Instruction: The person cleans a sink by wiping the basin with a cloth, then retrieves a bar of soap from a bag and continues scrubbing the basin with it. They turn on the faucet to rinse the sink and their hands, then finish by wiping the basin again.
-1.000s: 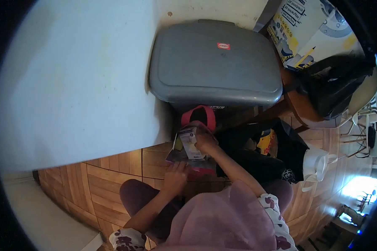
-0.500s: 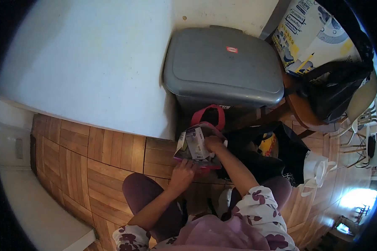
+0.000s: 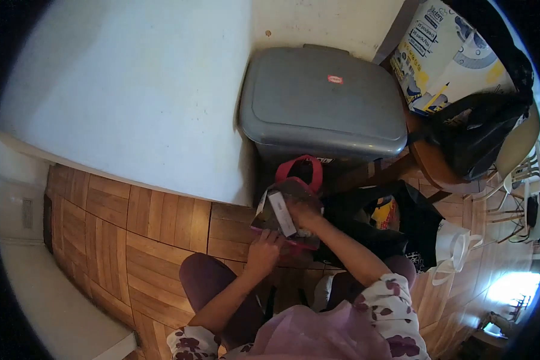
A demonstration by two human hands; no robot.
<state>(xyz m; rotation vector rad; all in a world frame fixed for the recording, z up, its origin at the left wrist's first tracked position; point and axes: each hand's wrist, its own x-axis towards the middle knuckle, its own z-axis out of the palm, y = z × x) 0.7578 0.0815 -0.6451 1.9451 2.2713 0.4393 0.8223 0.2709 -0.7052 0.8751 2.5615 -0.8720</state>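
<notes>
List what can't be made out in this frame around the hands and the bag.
- Head view: print on the small box under the right hand is too small and blurred to read.
- Contents of the pink-handled bag: hidden by the box and both hands.
- Left hand: its fingertips are hidden at the bag's edge.
- Red label on the grey bin: too small to read.

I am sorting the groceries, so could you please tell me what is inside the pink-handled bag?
A small box held by the right hand sticks out of the bag; anything deeper is hidden.
</notes>
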